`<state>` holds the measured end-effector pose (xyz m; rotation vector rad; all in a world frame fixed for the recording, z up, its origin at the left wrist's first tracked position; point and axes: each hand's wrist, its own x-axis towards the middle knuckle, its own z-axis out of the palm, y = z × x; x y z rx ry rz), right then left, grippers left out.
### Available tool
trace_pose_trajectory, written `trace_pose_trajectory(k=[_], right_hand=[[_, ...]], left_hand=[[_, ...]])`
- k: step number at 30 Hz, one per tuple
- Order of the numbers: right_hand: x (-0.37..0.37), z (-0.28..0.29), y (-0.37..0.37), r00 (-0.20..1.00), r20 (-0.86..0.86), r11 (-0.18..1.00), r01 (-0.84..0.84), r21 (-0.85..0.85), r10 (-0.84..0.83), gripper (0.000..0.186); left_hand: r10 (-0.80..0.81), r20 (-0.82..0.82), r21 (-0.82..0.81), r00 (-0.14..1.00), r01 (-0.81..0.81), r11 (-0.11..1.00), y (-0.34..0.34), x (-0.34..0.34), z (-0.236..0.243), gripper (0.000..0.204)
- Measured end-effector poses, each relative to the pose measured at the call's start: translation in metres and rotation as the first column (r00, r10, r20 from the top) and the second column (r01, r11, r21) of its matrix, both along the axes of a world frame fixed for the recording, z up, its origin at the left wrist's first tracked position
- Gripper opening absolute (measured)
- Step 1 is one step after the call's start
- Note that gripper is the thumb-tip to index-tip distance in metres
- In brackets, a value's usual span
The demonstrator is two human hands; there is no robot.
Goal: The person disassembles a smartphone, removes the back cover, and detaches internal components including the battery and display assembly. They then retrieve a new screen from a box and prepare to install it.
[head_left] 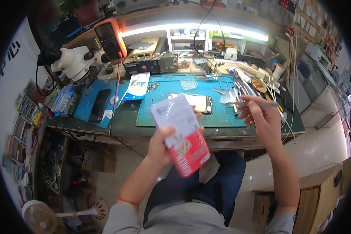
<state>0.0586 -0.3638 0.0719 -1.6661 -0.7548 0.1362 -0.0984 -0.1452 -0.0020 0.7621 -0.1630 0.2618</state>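
My left hand (162,146) grips a flat red-and-white package (181,134) in a glossy wrap, thumb on its face and fingertips showing at its far edge. The package is tilted in front of the bench, above my lap. My right hand (263,121) is raised over the right part of the bench, its fingers closed round a thin grey metal tool (261,104), which looks like tweezers. Behind the package, partly covered by it, an opened phone (202,103) with a bright pale face lies on the blue mat (163,117).
A dark phone (100,105) lies at the left, near a white microscope (74,62) and an orange multimeter (110,39). A white-and-blue packet (137,86) rests at the mat's left edge. Several hand tools and cables crowd the right side. A fan (39,216) stands at lower left.
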Motion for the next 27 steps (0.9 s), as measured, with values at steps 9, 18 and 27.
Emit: trace_pose_trajectory(k=[9,18,27], right_hand=[[-0.048,0.001,-0.015,0.894,0.064,0.867,-0.445,0.224,0.443,0.017],[-0.063,-0.018,-0.024,0.894,-0.016,0.877,-0.436,0.201,0.448,0.018],[-0.066,-0.019,-0.018,0.838,0.228,0.857,-0.514,0.030,0.495,0.018]], left_hand=[[-0.137,0.012,0.699,0.990,0.090,0.709,0.015,-0.025,-0.025,0.047],[-0.244,0.079,0.777,0.967,0.093,0.623,0.008,-0.021,-0.029,0.045],[-0.258,0.079,0.808,0.963,0.089,0.582,0.008,-0.019,-0.026,0.044]])
